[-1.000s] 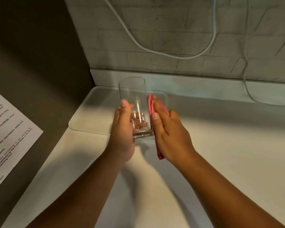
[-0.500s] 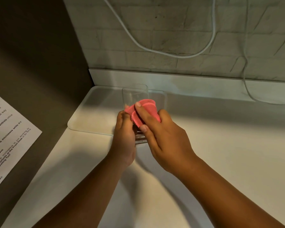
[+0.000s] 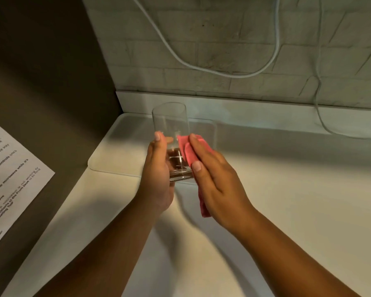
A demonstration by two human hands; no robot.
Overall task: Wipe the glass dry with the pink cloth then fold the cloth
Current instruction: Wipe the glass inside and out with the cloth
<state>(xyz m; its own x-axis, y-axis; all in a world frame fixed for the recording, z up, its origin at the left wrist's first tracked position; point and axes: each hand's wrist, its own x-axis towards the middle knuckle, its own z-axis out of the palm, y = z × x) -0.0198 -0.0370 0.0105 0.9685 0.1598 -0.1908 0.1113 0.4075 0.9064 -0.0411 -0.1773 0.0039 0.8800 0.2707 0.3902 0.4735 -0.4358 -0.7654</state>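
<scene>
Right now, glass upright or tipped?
Upright, slightly tilted: the glass has its open rim up, thick base down in the left hand; pink cloth pressed against its side.

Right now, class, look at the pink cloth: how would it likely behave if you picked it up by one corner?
The pink cloth would probably flop: it bends around the glass under the right hand. Its loose end hangs limp below the palm, so it is likely light. It is unlikely to roll or break.
</scene>
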